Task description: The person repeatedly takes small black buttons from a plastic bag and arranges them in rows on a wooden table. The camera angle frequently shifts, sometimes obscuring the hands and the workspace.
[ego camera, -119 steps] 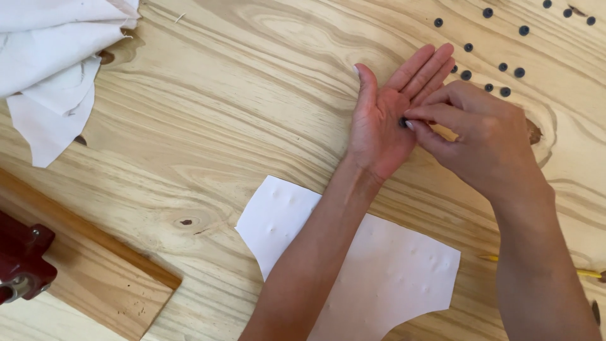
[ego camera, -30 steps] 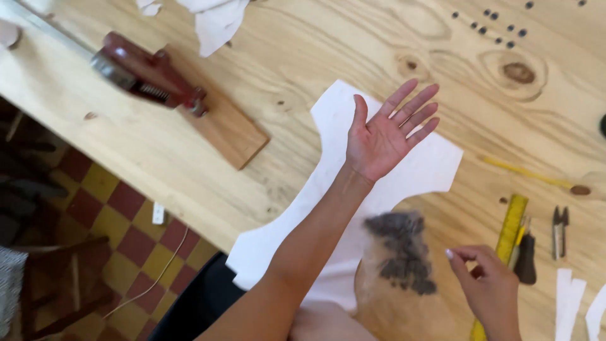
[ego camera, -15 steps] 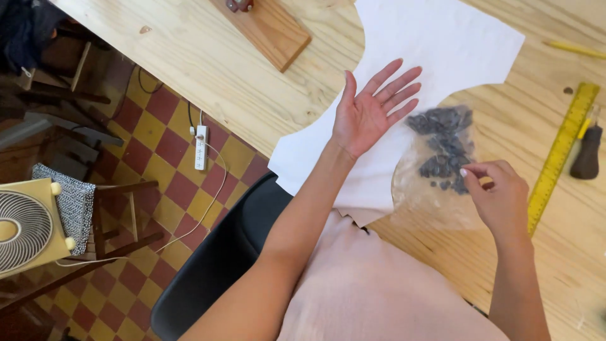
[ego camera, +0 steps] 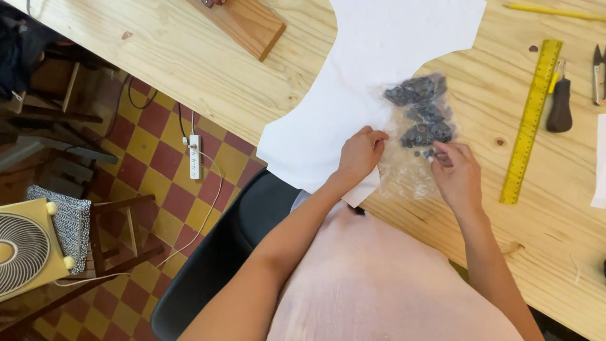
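Both hands have dropped onto the clear bag since a moment ago, when the left hand was raised flat and open above the white sheet. Largest first: the pale wooden bench (ego camera: 189, 69) fills the far and right side, with a checkered floor (ego camera: 158, 158) to the near left. On the bench lies a white cut-out sheet (ego camera: 379, 57). A yellow ruler (ego camera: 529, 120) lies to the right, well apart from the hands. The clear plastic bag (ego camera: 410, 170) rests partly on the sheet's right edge, holding dark small buttons (ego camera: 421, 110) heaped toward its far end. The left hand (ego camera: 360, 151) is curled, fingertips pinching the bag's left edge. The right hand (ego camera: 456, 172) pinches at its mouth, near a few loose buttons. The film looks thin, limp and slippery, so it should be held at its edges; the buttons are light, hard and apt to spill.
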